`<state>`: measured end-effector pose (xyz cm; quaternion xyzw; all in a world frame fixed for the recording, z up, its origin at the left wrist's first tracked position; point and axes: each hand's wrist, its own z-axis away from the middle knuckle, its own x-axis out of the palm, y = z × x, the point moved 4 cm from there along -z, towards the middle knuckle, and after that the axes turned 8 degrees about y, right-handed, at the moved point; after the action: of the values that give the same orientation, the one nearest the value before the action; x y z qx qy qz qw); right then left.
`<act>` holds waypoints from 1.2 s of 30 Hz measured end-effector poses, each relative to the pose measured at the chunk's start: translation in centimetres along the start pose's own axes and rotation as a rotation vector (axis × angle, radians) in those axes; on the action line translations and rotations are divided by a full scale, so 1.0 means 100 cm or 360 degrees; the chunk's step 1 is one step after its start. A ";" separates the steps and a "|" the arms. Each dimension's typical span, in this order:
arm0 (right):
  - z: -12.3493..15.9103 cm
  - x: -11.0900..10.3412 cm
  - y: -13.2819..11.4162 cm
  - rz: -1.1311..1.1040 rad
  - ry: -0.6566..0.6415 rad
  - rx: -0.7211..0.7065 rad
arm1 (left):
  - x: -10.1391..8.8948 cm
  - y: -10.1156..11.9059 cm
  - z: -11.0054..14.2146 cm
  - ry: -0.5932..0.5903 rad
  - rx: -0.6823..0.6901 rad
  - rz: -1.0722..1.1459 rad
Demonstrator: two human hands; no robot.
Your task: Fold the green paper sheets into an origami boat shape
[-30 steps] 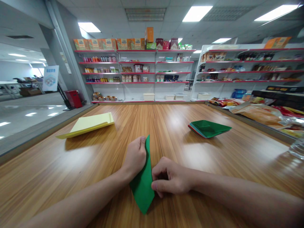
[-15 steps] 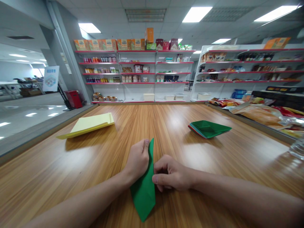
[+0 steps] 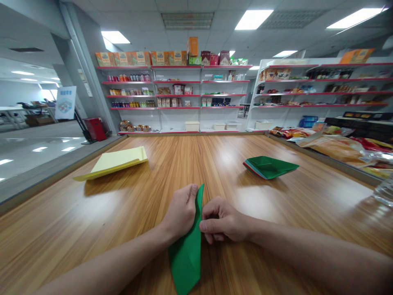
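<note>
A folded sheet of green paper (image 3: 186,256), long and narrow with a pointed far end, is held just above the wooden table (image 3: 135,270). My left hand (image 3: 183,209) is closed on its left side near the far tip, thumb on top. On the paper's right edge, my right hand (image 3: 221,219) pinches with thumb and curled fingers. Part of the paper lies hidden under the left hand.
A pale yellow stack of paper (image 3: 119,160) lies at the left. On the right is a stack of folded paper, green on top (image 3: 272,167). Packaged snacks (image 3: 334,147) and a clear plastic object (image 3: 383,191) line the right side. Stocked shelves (image 3: 178,94) stand behind.
Both hands have shifted slightly to the right, and the paper's far tip has swung right with them. The near end of the paper reaches a little lower in view.
</note>
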<state>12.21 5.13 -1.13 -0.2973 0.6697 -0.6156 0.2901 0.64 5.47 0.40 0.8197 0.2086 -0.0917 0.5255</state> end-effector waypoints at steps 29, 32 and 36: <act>-0.005 -0.013 0.009 -0.0226 0.0168 -0.0076 | 0.002 0.007 0.006 -0.0172 0.0051 0.0016; -0.005 -0.016 0.008 -0.0288 0.0243 -0.0060 | 0.003 0.007 0.007 -0.0236 0.0080 0.0022; -0.005 -0.016 0.003 -0.0292 0.0218 -0.0050 | 0.003 0.007 0.008 -0.0231 0.0109 0.0011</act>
<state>12.90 6.64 -1.35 -0.3191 0.6675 -0.6478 0.1814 1.26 4.53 0.51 0.8292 0.1637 -0.1562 0.5111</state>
